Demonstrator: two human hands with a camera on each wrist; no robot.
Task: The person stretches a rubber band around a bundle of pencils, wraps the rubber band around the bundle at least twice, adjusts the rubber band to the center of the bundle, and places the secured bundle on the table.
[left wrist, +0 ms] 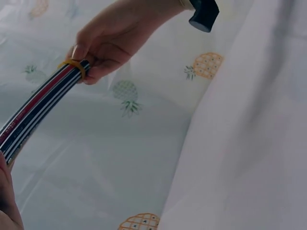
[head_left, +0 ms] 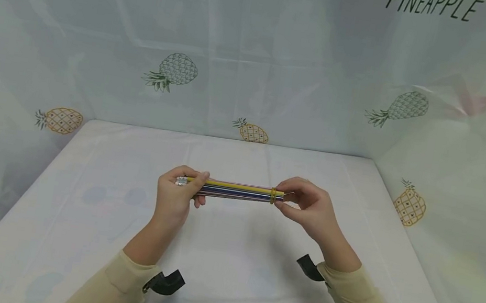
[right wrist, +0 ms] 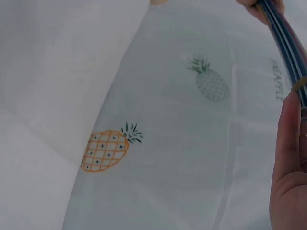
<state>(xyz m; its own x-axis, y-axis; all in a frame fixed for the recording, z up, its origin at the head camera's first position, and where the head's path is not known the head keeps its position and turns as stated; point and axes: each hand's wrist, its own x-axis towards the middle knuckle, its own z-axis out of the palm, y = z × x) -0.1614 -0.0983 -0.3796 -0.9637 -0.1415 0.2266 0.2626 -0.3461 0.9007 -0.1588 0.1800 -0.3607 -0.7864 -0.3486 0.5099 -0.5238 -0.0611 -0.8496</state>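
A bundle of striped pencils [head_left: 236, 192], one of them yellow, is held level above the table. My left hand [head_left: 174, 199] grips its left end, thumb across the top near the silvery eraser ends [head_left: 181, 181]. Around the right end runs a yellow rubber band [head_left: 273, 195], wound in more than one loop. There my right hand [head_left: 312, 210] pinches the band against the pencils, thumb below and forefinger above. In the left wrist view the right fingertips press at the band beside the pencil ends. The right wrist view shows a finger [right wrist: 289, 129] right at the band.
A white cloth covers the table [head_left: 223, 275] beneath the hands. Behind and at the sides hangs a pale curtain [head_left: 262, 27] printed with pineapples. Black camera mounts [head_left: 166, 282] stick out from both sleeve cuffs.
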